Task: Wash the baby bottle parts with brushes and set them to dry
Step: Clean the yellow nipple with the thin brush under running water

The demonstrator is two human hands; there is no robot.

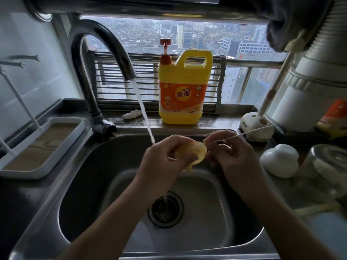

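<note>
Over the steel sink (pixel 78 184) my left hand (pixel 161 162) grips a yellowish silicone bottle nipple (pixel 195 152), its tip pointing down. My right hand (pixel 231 154) pinches a thin white brush (pixel 244 135) whose working end goes into the nipple's wide opening; its long handle runs up to the right. Water streams from the curved black faucet (pixel 105 53) and lands just left of my left hand. A white bottle cap (pixel 279 160) lies on the counter to the right, beside a clear glass bottle (pixel 324 166).
A yellow dish-soap jug (pixel 182 91) with a red pump stands on the sill behind the sink. A white drying tray (pixel 37 145) with thin pegs sits at the left. A white brush stand (pixel 257 124) holding a long brush is at the right. The drain strainer (pixel 165 211) lies below my hands.
</note>
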